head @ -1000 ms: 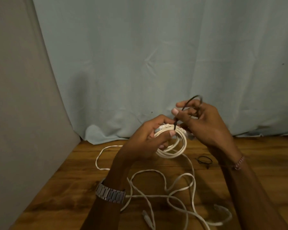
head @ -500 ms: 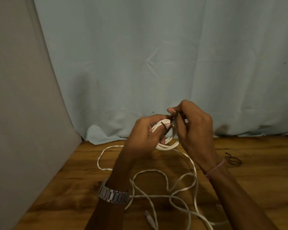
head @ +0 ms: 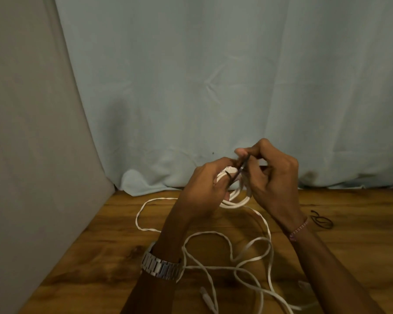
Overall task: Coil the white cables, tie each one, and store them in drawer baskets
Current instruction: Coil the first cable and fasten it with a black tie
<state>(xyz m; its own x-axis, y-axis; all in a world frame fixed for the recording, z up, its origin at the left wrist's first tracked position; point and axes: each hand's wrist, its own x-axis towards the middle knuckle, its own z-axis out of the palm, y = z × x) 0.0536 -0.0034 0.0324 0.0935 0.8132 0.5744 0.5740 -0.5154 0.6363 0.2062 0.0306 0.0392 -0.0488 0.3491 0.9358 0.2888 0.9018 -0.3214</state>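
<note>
Above the brown wooden surface (head: 104, 252), the left hand (head: 208, 186) grips the coiled white flat cable (head: 235, 201), fingers curled round the loops. One second ago the thin black tie (head: 240, 169) stood up free in a loop; now the right hand (head: 272, 177) pinches it tight against the coil, so the tying is probably almost closed. Loose white cable (head: 213, 233) lies uncoiled below, and a spare black tie (head: 322, 220) waits far right.

two hands (head: 208, 184) (head: 273, 177), two black ties (head: 238, 172) (head: 322, 220), one watch (head: 161, 267).
</note>
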